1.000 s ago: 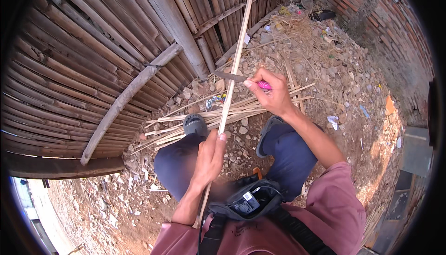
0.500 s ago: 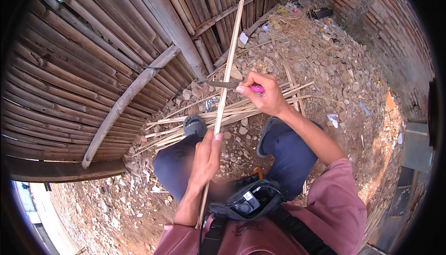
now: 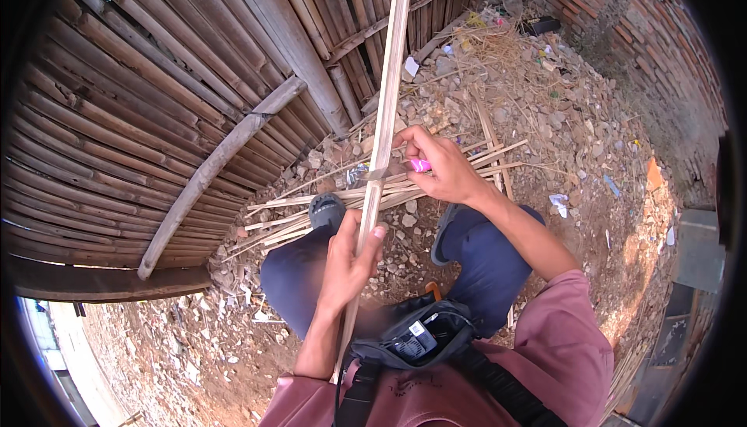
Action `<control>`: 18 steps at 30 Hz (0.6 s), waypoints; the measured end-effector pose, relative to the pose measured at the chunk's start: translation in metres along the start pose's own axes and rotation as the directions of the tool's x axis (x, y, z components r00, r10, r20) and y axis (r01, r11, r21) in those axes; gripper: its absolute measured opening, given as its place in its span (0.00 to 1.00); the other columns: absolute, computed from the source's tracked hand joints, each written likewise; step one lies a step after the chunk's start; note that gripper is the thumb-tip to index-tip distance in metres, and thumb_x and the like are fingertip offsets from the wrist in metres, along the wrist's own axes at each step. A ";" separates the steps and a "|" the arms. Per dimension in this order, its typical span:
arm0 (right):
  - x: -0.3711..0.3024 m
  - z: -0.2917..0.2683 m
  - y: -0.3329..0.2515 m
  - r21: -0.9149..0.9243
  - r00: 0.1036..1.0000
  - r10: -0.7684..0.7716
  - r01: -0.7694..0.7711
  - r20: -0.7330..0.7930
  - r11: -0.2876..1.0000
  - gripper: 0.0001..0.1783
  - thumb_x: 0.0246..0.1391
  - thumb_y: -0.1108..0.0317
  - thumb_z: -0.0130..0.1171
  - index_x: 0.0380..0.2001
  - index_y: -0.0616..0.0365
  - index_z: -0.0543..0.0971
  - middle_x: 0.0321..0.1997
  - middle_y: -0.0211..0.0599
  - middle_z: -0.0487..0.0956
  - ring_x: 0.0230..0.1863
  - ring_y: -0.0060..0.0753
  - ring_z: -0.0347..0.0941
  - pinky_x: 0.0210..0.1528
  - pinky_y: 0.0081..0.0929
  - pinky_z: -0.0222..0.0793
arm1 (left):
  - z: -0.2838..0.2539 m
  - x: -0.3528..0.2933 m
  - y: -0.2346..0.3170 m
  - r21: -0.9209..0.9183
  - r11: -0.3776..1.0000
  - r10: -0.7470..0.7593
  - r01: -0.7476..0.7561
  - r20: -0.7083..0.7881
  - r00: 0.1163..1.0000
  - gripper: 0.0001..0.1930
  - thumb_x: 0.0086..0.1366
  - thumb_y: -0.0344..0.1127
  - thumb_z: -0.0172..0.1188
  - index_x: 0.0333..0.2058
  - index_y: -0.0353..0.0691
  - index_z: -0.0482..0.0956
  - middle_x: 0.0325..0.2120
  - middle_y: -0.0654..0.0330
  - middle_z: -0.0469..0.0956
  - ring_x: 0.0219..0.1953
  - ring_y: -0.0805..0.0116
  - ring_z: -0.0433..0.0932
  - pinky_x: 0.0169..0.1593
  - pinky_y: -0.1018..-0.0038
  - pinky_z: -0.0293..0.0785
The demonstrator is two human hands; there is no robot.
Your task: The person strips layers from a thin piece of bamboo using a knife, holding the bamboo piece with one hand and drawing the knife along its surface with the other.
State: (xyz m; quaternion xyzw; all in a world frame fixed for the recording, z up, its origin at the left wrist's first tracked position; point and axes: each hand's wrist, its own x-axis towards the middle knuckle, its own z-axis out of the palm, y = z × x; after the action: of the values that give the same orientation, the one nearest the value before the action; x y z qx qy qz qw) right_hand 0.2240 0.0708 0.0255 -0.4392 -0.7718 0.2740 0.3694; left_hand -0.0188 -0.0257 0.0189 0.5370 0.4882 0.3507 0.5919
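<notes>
My left hand [image 3: 350, 260] is closed around a long pale bamboo strip [image 3: 391, 61], which slants up and away from my lap. A knife [image 3: 387, 172] with a pink handle is gripped in my right hand [image 3: 443, 166]. Its dark blade lies across the strip, a short way beyond my left hand. My right index finger reaches out beside the strip's edge. Beneath, on the rubble between my feet and beyond, lies a loose pile of bamboo strips [image 3: 303, 221]. The near end of the held strip runs down past my left forearm.
A wall of bamboo slats [image 3: 148, 115] rises at the left, with a curved pole [image 3: 202, 170] fixed across it. Stony ground [image 3: 560, 123] with straw and litter spreads to a brick wall [image 3: 661, 38] at the far right. An open black pouch [image 3: 412, 337] sits at my waist.
The knife has slid down the strip toward my left hand. The strip has been turned about its length and now reaches further up, showing a broader face.
</notes>
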 end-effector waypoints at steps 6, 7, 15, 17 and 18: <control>-0.001 0.010 0.020 -0.143 0.980 -0.200 0.198 0.000 0.970 0.09 0.53 0.77 0.61 0.39 0.66 0.80 0.33 0.48 0.81 0.34 0.56 0.80 0.38 0.45 0.76 | 0.000 0.000 -0.002 -0.069 0.997 -0.033 0.041 0.105 0.994 0.09 0.82 0.39 0.54 0.46 0.41 0.68 0.21 0.70 0.66 0.19 0.82 0.64 0.22 0.79 0.62; -0.002 0.012 0.023 -0.174 0.977 -0.213 0.210 0.003 0.962 0.08 0.53 0.78 0.61 0.38 0.66 0.81 0.33 0.48 0.81 0.33 0.57 0.80 0.37 0.46 0.75 | -0.001 0.000 -0.003 -0.064 0.996 -0.047 0.055 0.121 0.992 0.09 0.82 0.38 0.54 0.46 0.39 0.68 0.20 0.69 0.68 0.19 0.80 0.65 0.23 0.77 0.63; -0.007 0.027 0.014 -0.287 0.960 -0.276 0.274 0.033 0.918 0.08 0.51 0.72 0.63 0.35 0.60 0.85 0.33 0.44 0.84 0.28 0.54 0.83 0.29 0.46 0.79 | -0.001 0.003 -0.003 -0.298 0.942 -0.104 0.154 0.177 0.979 0.10 0.77 0.34 0.52 0.51 0.35 0.70 0.22 0.65 0.69 0.21 0.77 0.68 0.24 0.75 0.65; -0.007 0.031 0.014 -0.264 0.963 -0.259 0.268 0.067 0.926 0.08 0.50 0.72 0.63 0.35 0.60 0.86 0.32 0.44 0.84 0.27 0.54 0.83 0.29 0.46 0.79 | -0.003 0.003 -0.002 -0.270 0.957 -0.071 0.111 0.153 0.986 0.13 0.78 0.36 0.54 0.53 0.33 0.72 0.23 0.64 0.71 0.23 0.76 0.70 0.27 0.73 0.68; -0.007 0.032 0.012 -0.261 0.964 -0.262 0.266 0.051 0.928 0.08 0.49 0.72 0.63 0.34 0.60 0.86 0.31 0.44 0.84 0.27 0.54 0.82 0.29 0.46 0.79 | -0.001 0.004 -0.004 -0.166 0.983 -0.058 0.074 0.096 0.994 0.14 0.78 0.37 0.55 0.53 0.32 0.73 0.23 0.63 0.72 0.24 0.76 0.70 0.29 0.72 0.69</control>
State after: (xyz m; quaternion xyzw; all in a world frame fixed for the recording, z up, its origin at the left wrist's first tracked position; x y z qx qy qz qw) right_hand 0.2060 0.0670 -0.0049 -0.3747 -0.8564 0.1193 0.3346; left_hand -0.0191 -0.0223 0.0145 0.4837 0.4468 0.3462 0.6683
